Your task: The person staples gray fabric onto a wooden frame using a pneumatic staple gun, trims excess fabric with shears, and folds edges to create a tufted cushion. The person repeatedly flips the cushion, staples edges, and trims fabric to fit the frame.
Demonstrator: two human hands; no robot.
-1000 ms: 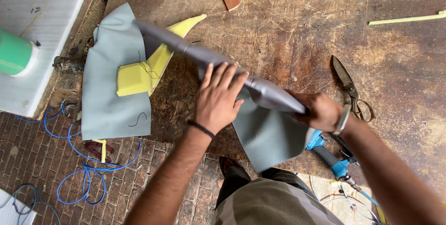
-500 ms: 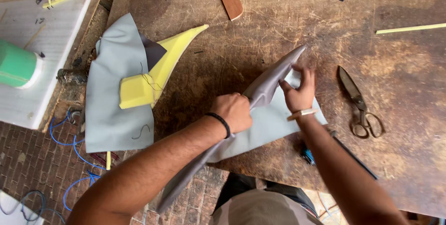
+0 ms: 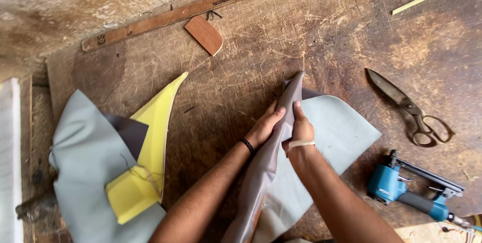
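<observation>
Left hand [image 3: 265,128] and right hand [image 3: 301,130] both pinched folded grey vinyl sheet [image 3: 288,105], standing edge-up on wooden surface [image 3: 241,77]. Judged: keep crease aligned, grips close, press evenly. Shears [image 3: 410,110] lay right.

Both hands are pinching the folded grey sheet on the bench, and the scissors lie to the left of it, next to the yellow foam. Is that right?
Not quite. The scissors lie to the right of the grey sheet, above the blue stapler, not by the yellow foam. The head view shows it. The rest holds: left hand and right hand both pinch the folded sheet on the bench.
</observation>
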